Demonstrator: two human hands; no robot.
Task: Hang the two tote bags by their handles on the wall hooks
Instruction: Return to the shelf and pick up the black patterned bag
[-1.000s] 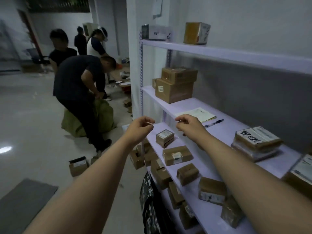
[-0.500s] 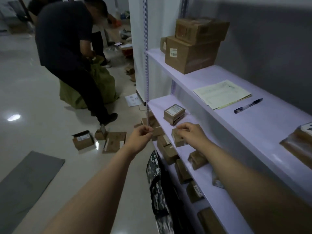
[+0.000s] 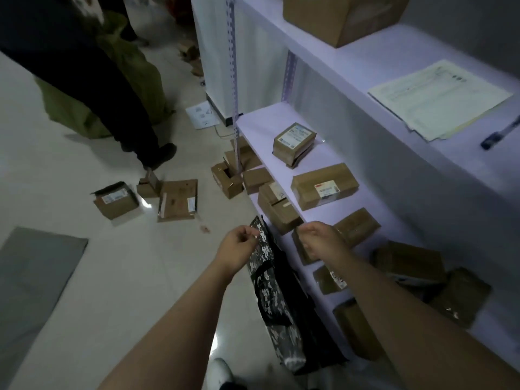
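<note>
While both arms reach forward and down beside a pale purple shelf unit (image 3: 332, 218), the left hand (image 3: 237, 250) sits at the top corner of a black-and-white patterned tote bag (image 3: 270, 280), its fingers curled and its thumb and forefinger pinched together right at the bag's upper edge; whether they actually grip the fabric cannot be told. The right hand (image 3: 320, 240) hovers just beside it, over the front edge of the lower shelf, with its fingers loosely curled and nothing clearly held. The bag hangs down along the front of the shelves between the two forearms, with a black handle strap (image 3: 263, 267) lying across its side. Only one bag can be made out. Small cardboard boxes (image 3: 323, 185) lie scattered on the lower shelf, and more boxes (image 3: 116, 199) lie open on the shiny white floor (image 3: 70, 170). A sheet of paper (image 3: 439, 98) and a pen (image 3: 499, 133) rest on the upper shelf. Another person's dark trouser leg (image 3: 107, 88) stands at upper left, in front of a green sack (image 3: 138, 74).
</note>
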